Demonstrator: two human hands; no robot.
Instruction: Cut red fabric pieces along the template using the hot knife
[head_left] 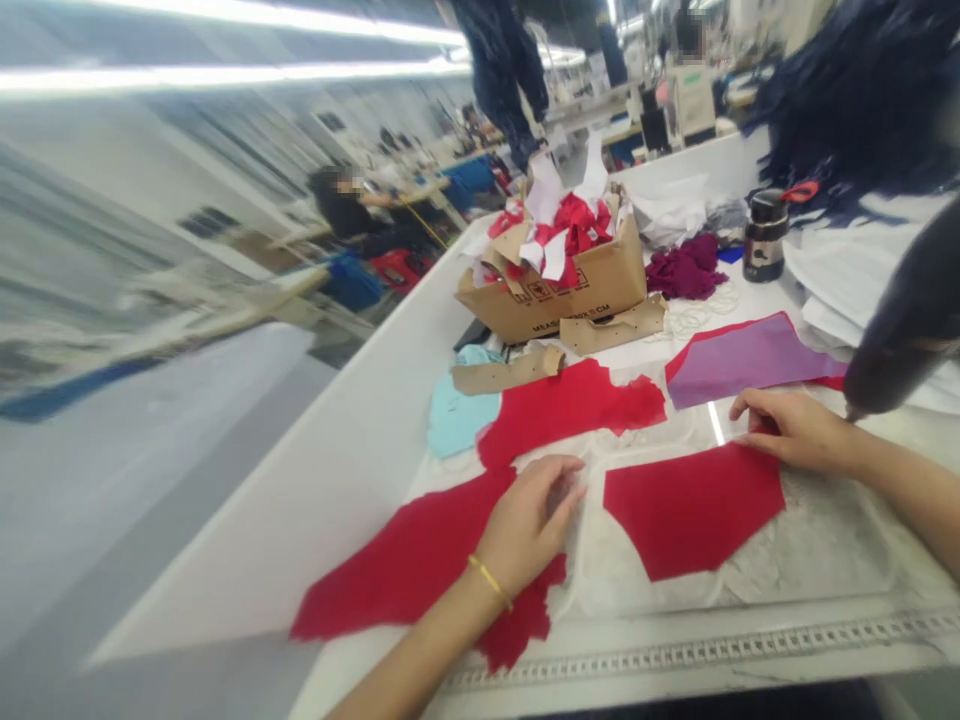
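A cut red fabric piece [694, 510] lies flat on the worktop. At its upper right edge rests my right hand [799, 430], its fingers loosely curled with a gap between thumb and forefinger; no grip on the cloth shows. My left hand [529, 515], a yellow bracelet at the wrist, hovers over or rests on a stack of red fabric pieces [397, 565] with ragged edges. Its fingers are bent and apart, and nothing is visible in them. Another red fabric stack [562, 405] lies just beyond, partly over light blue pieces [454, 415].
A cardboard box [577, 290] full of red and white scraps stands behind, with brown card strips [615, 325] before it. A dark machine head [907, 310] juts in at right, near purple fabric [750, 360]. A black flask [765, 240] stands farther back. A measuring tape [705, 650] runs along the front edge.
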